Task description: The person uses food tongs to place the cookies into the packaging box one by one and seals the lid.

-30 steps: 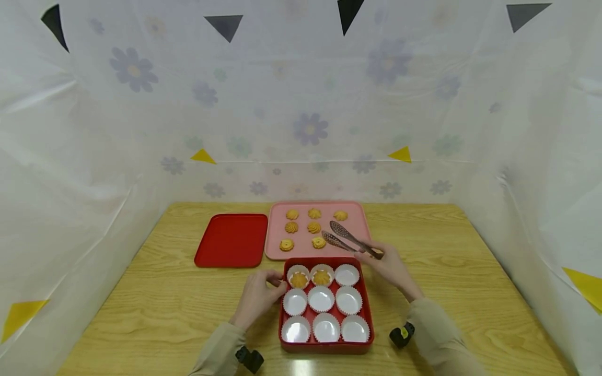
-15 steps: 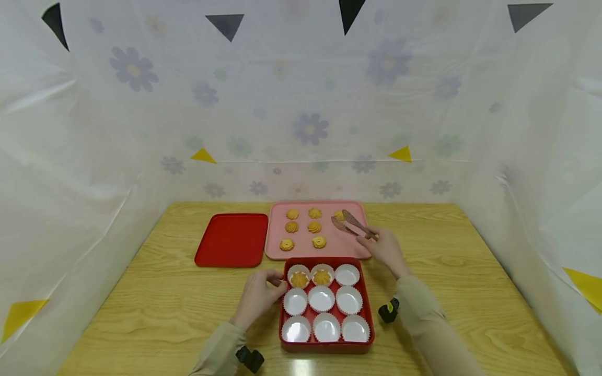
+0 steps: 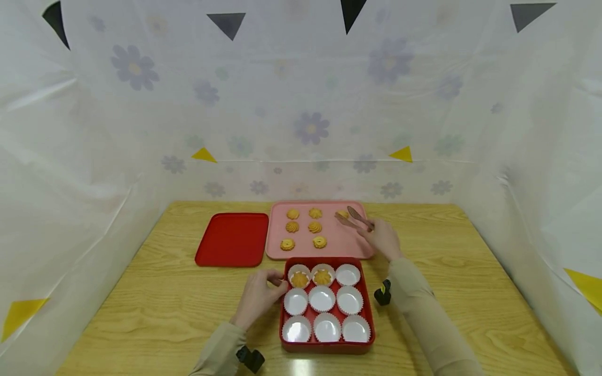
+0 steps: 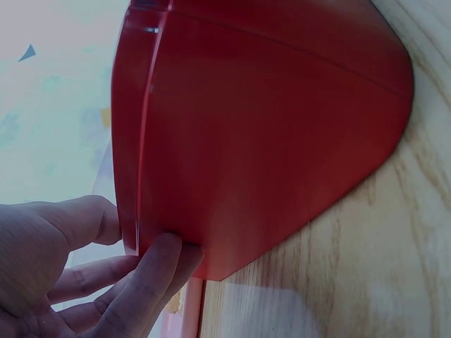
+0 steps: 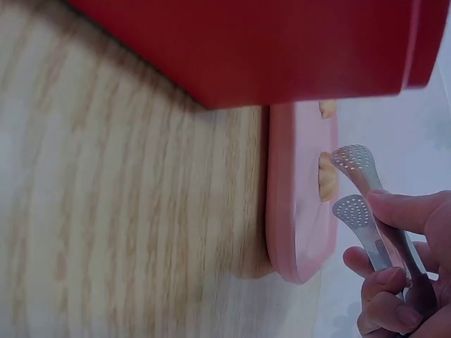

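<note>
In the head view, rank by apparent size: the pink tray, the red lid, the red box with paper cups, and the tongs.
1. Pink tray and red box: look alike, and the box sits nearer the camera, so unranked.
2. Red lid.
3. Tongs, in the right hand.

The left hand [image 3: 257, 295] rests against the left wall of the red box [image 3: 367, 308], fingers curled onto its upper corner, forearm drawn back toward the body. The right hand [image 3: 383, 239] reaches beyond the box's far right corner, arm extended, fingers gripping tongs [image 3: 354, 217].
</note>
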`<state>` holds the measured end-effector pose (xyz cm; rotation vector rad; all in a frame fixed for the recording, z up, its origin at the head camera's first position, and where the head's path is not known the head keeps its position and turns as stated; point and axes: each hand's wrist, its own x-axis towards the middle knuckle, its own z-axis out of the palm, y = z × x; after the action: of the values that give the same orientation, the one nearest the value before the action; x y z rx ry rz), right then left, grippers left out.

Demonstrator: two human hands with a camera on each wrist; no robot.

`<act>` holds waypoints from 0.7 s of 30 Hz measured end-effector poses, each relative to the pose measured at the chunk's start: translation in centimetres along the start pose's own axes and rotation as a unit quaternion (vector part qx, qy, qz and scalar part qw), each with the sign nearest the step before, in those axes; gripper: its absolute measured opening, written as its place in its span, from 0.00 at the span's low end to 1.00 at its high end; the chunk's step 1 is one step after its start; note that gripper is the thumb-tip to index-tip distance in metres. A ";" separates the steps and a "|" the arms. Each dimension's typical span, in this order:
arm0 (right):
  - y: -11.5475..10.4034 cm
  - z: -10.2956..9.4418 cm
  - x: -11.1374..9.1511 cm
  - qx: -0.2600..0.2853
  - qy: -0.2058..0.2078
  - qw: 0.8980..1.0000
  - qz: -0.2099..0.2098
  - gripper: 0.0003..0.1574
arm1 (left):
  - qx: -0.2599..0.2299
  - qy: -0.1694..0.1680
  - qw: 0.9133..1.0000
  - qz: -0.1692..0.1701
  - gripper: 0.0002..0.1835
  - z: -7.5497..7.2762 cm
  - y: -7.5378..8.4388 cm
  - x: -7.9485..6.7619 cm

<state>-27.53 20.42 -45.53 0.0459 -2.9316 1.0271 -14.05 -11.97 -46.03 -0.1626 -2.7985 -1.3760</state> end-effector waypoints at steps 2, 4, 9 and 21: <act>0.1 0.0 0.3 -0.002 -0.007 1.000 0.004 0.17 | 0.000 0.000 1.000 -0.002 0.11 0.0 0.0 0.0; 0.1 0.0 0.6 -0.007 -0.016 1.000 0.007 0.17 | 0.002 0.001 1.000 -0.004 0.11 0.1 0.0 0.0; 0.1 0.0 1.1 -0.013 -0.024 0.999 0.018 0.17 | 0.007 0.003 1.000 0.003 0.10 0.1 0.0 0.0; -0.1 0.2 2.2 -0.032 -0.035 0.998 0.037 0.18 | 0.001 -0.001 1.000 -0.007 0.10 0.0 -0.1 0.1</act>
<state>-29.67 20.13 -45.52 -0.0293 -3.0497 0.9584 -14.16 -11.98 -46.10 -0.1457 -2.8071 -1.3776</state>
